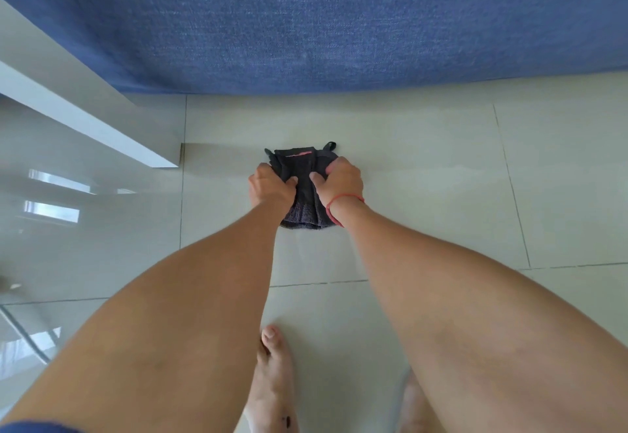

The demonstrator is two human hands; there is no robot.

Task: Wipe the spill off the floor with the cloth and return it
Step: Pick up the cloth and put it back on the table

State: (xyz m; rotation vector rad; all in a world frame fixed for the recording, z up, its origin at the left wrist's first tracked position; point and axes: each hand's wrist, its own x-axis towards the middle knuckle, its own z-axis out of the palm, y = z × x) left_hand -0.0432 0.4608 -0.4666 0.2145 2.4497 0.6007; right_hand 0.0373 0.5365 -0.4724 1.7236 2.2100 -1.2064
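Note:
A dark grey cloth [303,191] with a pink label and a small hanging loop lies bunched on the pale tiled floor [424,174]. My left hand [270,185] grips its left side and my right hand [341,179], with a red band on the wrist, grips its right side. Both hands press the cloth down onto the tile. A faint wet sheen shows on the floor to the right of the cloth. My bare foot [272,378] stands on the floor below the cloth.
A blue fabric surface [323,17] fills the far side and ends just beyond the cloth. A white glossy furniture piece [68,99] juts in from the left. Open tiles stretch to the right.

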